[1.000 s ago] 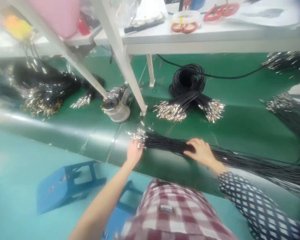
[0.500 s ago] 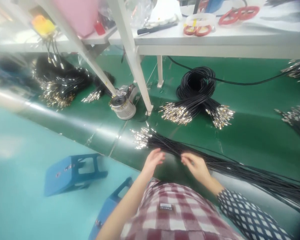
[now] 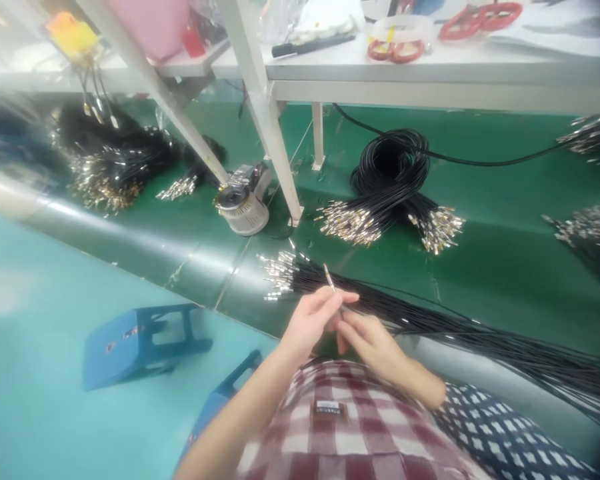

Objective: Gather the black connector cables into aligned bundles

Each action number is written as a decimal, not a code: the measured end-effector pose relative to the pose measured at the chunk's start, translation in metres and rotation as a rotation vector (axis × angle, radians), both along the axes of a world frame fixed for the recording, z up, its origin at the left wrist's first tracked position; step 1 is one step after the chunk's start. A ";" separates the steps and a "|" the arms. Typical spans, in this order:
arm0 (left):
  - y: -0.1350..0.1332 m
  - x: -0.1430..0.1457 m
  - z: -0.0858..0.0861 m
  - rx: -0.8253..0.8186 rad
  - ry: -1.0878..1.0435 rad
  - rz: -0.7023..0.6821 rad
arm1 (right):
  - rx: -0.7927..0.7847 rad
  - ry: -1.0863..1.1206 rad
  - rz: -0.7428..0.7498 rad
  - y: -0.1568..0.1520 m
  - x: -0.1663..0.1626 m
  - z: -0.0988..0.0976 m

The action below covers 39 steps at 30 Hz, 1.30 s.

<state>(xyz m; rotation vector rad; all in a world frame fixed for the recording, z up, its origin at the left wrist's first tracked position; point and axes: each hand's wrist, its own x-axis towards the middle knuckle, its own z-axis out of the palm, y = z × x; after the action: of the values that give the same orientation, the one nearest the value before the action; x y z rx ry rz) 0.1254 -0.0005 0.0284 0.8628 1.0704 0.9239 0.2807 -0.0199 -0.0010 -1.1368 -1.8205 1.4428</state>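
My left hand (image 3: 313, 320) pinches a thin black cable close to its metal-tipped end (image 3: 329, 277), which points up and away from me. Right beside it, my right hand (image 3: 373, 339) is closed on the same cable just below, the two sets of fingers almost touching. Behind my hands a long bundle of black cables (image 3: 445, 327) lies on the green surface and runs off to the right. Its silvery connector ends (image 3: 280, 272) fan out at the left.
A coiled cable bundle (image 3: 390, 167) lies under the white shelf (image 3: 420, 93). Metal legs (image 3: 285, 173) stand left of it, near a round white device (image 3: 243, 210). More cable bundles (image 3: 110, 167) lie far left. A blue stool (image 3: 115, 347) is on the floor.
My hands were apart and the left one looked empty. They have come together, and a cable end now stands up between the left fingers. The view has shifted slightly.
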 end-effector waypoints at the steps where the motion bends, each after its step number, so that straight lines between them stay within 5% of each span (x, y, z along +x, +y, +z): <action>1: 0.000 -0.002 0.003 0.013 0.016 0.019 | -0.020 -0.002 -0.001 0.001 -0.003 0.005; 14: -0.016 -0.015 0.017 0.106 0.008 0.340 | 0.188 -0.224 -0.126 -0.008 0.001 0.016; 22: -0.021 -0.016 0.019 0.119 0.013 0.344 | 0.316 -0.098 -0.178 0.004 -0.021 0.035; 28: -0.022 -0.029 0.012 0.071 0.017 0.550 | 0.184 -0.196 -0.055 -0.008 -0.011 0.005; 34: -0.033 -0.020 -0.014 -0.156 -0.248 0.320 | 0.080 -0.231 0.086 -0.018 -0.007 -0.011; 37: -0.039 -0.022 -0.026 -0.286 -0.428 0.407 | -0.008 -0.359 0.268 -0.002 -0.001 -0.025; 39: -0.043 -0.030 -0.034 -0.324 -0.479 0.501 | 0.017 -0.494 0.252 0.017 0.000 -0.040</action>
<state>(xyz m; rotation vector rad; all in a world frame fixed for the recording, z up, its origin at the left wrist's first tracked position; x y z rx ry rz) 0.0959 -0.0433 -0.0051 0.0817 0.9859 1.2497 0.2804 -0.0032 -0.0411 -1.3862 -2.3813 1.3564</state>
